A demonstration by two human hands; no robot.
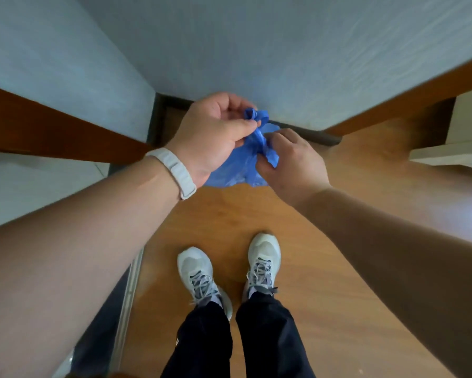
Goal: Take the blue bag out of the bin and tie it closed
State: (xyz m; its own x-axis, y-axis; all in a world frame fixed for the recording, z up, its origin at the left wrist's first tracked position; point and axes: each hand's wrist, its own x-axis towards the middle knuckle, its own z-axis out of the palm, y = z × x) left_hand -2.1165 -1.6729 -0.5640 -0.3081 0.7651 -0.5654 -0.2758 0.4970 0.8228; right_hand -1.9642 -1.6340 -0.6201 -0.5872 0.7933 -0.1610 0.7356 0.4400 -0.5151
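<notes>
Both hands (252,141) apparently knotting blue bag (237,167)

bag (237,165) between hands | left hand (213,135) | right hand (289,165) | shoes (196,274) below

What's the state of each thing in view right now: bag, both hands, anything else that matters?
blue bag: out of the bin, held in the air, its neck bunched and twisted; no finished knot can be seen
left hand: grip closed on the bag's upper ends
right hand: grip closed on the bag's neck lower down
wristband: worn on the left wrist
shoes: laced, flat on the wooden floor
</notes>
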